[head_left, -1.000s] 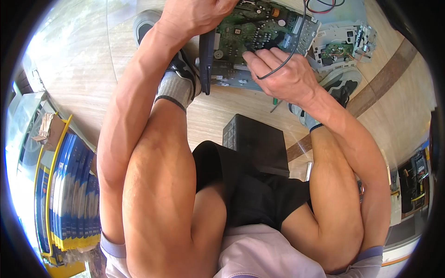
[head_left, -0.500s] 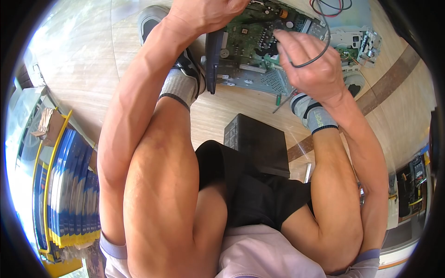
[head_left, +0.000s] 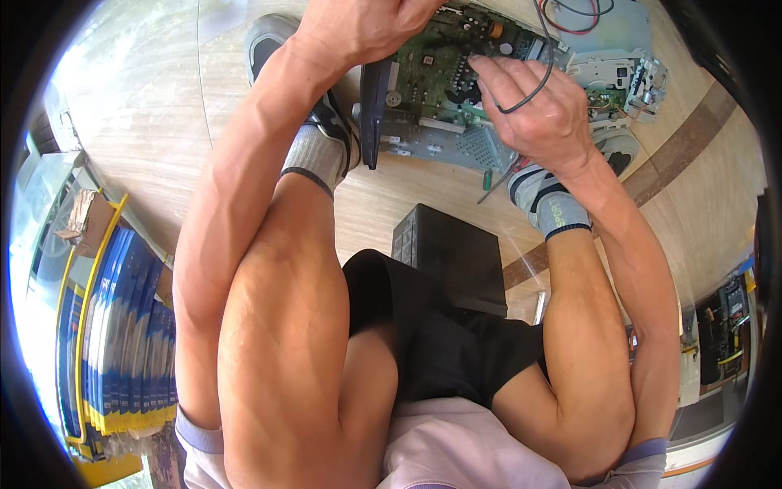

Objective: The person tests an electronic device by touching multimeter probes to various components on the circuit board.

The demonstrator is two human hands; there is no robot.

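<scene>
A green circuit board (head_left: 432, 69) in a metal chassis (head_left: 440, 145) lies on the floor between my feet. A black panel (head_left: 372, 114) stands upright along its left side. My left hand (head_left: 366, 28) is over the board's upper left corner, with its fingertips hidden or cut off by the top edge. My right hand (head_left: 538, 110) is over the board's right part, its fingers curled and drawn together, pointing at black components near the middle. A dark cable (head_left: 547, 69) loops over its fingers; what they hold is hidden.
A metal bracket assembly (head_left: 603, 73) lies right of the board, near red and black wires (head_left: 582, 28). A screwdriver (head_left: 495, 186) and small green cylinder (head_left: 488, 180) lie below the chassis. A black box (head_left: 456, 257) sits between my legs. Blue packets (head_left: 130, 326) fill a yellow rack at left.
My right hand has moved up and right over the board, then slightly back left, uncovering the green cylinder. The board and black panel appear slightly farther right than in the earliest frame.
</scene>
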